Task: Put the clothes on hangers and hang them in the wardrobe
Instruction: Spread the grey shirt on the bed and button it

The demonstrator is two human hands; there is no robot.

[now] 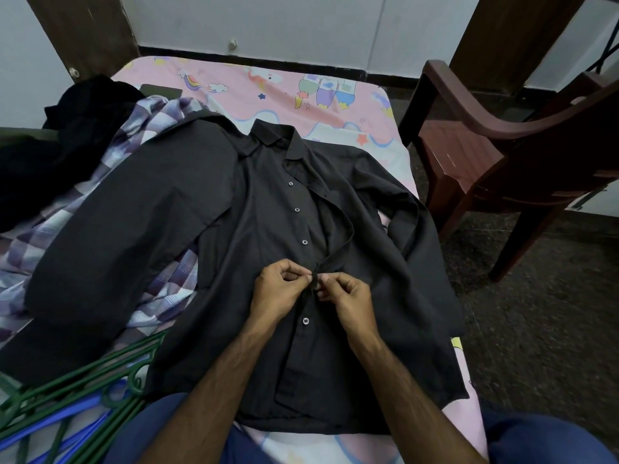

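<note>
Pinching black shirt (pixel 254 209) placket between them, left hand (pixel 278 289), right hand (pixel 348 296), fingertips together mid-chest

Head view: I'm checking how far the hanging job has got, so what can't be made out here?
- Wardrobe: not in view.
- Hangers: cut off by the bottom-left edge; count unclear.
- Button at the hands: hidden by fingertips; the left hand and right hand pinch the shirt there.
- Checked garment: mostly covered by the shirt.
- Dark pile: too dark to identify.
</note>
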